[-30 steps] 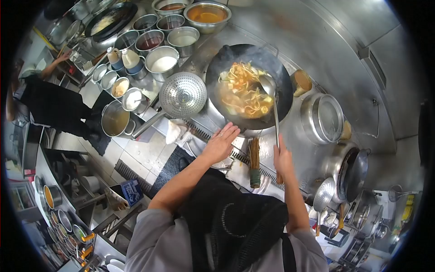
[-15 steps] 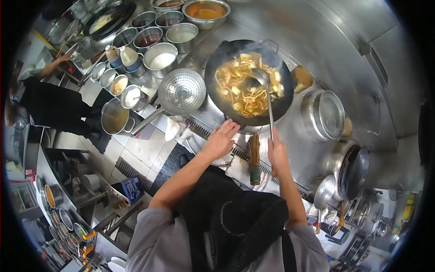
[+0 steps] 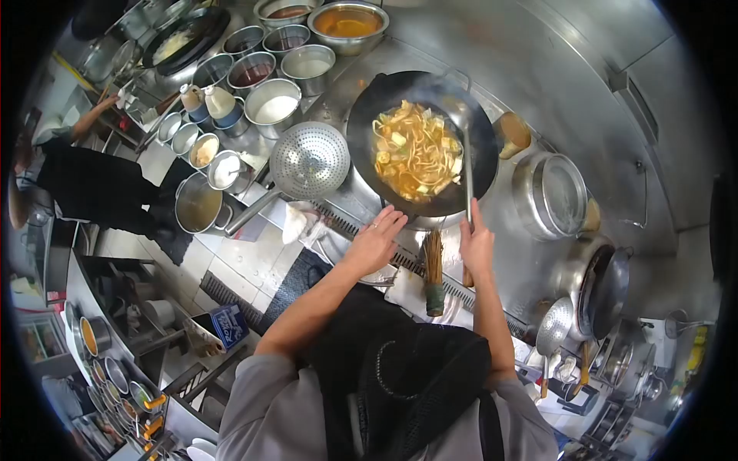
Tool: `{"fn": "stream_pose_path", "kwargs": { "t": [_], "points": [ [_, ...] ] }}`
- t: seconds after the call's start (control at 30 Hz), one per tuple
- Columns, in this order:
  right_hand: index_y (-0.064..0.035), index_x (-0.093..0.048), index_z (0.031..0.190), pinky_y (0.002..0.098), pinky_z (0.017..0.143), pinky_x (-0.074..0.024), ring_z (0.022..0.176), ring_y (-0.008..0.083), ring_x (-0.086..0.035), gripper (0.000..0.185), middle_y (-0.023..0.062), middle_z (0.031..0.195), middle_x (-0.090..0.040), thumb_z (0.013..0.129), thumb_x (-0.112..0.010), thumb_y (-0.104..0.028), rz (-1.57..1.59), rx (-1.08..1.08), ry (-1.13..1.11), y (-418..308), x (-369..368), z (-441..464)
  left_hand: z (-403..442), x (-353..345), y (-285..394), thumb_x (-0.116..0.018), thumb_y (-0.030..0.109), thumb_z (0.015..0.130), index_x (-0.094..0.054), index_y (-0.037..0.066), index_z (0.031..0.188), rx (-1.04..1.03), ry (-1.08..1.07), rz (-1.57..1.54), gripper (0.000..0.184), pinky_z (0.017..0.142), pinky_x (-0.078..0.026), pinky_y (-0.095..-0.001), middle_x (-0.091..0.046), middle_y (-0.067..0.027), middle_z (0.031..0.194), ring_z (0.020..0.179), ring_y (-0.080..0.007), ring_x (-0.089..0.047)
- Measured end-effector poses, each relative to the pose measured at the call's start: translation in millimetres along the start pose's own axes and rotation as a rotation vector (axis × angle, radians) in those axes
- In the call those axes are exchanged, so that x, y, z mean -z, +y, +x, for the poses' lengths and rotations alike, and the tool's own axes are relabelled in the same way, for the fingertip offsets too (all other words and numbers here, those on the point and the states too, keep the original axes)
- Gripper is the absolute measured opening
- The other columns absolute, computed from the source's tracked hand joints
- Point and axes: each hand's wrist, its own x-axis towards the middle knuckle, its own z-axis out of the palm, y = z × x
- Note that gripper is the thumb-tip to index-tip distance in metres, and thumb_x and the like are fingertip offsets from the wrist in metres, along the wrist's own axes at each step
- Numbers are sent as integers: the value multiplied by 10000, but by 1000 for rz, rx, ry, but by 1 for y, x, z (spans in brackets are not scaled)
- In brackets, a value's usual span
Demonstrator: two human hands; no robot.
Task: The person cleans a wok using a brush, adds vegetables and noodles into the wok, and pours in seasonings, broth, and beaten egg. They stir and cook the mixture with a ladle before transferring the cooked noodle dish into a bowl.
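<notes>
Over the wok of noodles, right hand's closed round the ladle; left hand's pretty open, grip unclear.

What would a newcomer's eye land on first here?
The dark wok just beyond the hands, with noodles in broth and a little steam; the right hand grips a long ladle reaching into it, and the left hand is at its near edge. Next, the big perforated strainer left of the wok, then the bowl of orange liquid beyond it.
</notes>
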Motion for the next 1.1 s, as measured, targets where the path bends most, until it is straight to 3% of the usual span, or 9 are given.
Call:
{"fn": "stream_pose_path", "kwargs": {
  "t": [0.17, 0.27, 0.37, 0.43, 0.47, 0.57, 0.77, 0.97, 1.1],
  "points": [
    [-39, -530, 1503, 426, 510, -515, 506, 263, -630, 509, 210, 620, -629, 1020, -636, -159, 48, -191, -76, -5, 4, 46, 0, 1, -5, -736, 94, 848, -423, 42, 1544, 2, -42, 3, 765, 1206, -384, -460, -442, -144, 1563, 1533, -354, -328],
    [-102, -523, 1525, 420, 450, -503, 491, 234, -647, 522, 169, 648, -674, 1022, -644, -171, 190, -243, -225, 1, -1, 52, -3, 0, -7, -739, 96, 847, -405, 35, 1555, -36, -39, 3, 785, 1221, -367, -463, -424, -153, 1578, 1541, -361, -308],
    [-198, -522, 1541, 414, 561, -552, 654, 204, -718, 540, 151, 791, -739, 1018, -654, -166, 155, -250, -445, 4, 6, 40, -2, 1, -9, -741, 87, 840, -391, 26, 1561, -53, -41, -6, 804, 1220, -368, -463, -412, -166, 1583, 1543, -372, -300],
    [-264, -535, 1532, 406, 711, -574, 820, 253, -738, 576, 169, 953, -757, 990, -661, -117, 87, 129, -421, 18, 13, 16, -3, 4, -9, -745, 78, 830, -380, 16, 1563, -71, -50, -7, 821, 1219, -369, -462, -404, -179, 1582, 1542, -386, -297],
    [-281, -539, 1525, 433, 826, -561, 956, 331, -713, 624, 174, 1029, -729, 953, -668, -69, 20, 262, -385, 40, 10, 6, -2, 4, -9, -745, 78, 830, -380, 16, 1563, -71, -54, -6, 821, 1219, -369, -462, -404, -179, 1582, 1542, -386, -297],
    [-303, -554, 1504, 493, 789, -565, 892, 396, -701, 611, 178, 980, -688, 946, -650, -75, -299, 287, -363, 62, 38, -28, -3, 4, -9, -748, 75, 824, -379, 14, 1561, -86, -53, -1, 827, 1216, -373, -463, -407, -182, 1578, 1540, -391, -299],
    [-330, -595, 1454, 491, 702, -582, 758, 375, -704, 512, 136, 980, -670, 979, -598, -138, -697, 222, -329, 56, 127, -58, 0, 0, -6, -759, 67, 817, -415, 12, 1528, -39, -60, -11, 792, 1198, -393, -466, -428, -183, 1551, 1521, -400, -327],
    [-278, -654, 1394, 471, 707, -575, 806, 345, -710, 517, 112, 983, -673, 903, -702, -122, -763, 151, -191, -39, 218, -73, -1, -4, -5, -720, 118, 866, -425, 29, 1520, -50, -45, 50, 723, 1129, -473, -479, -426, -139, 1551, 1529, -344, -317],
    [-239, -642, 1414, 467, 755, -553, 845, 353, -691, 514, 132, 966, -658, 917, -710, -129, -786, 15, -266, -83, 252, -84, 0, -7, -6, -719, 110, 868, -424, 30, 1523, -49, -19, 41, 723, 1116, -478, -493, -425, -129, 1550, 1529, -344, -316]
  ]
}}
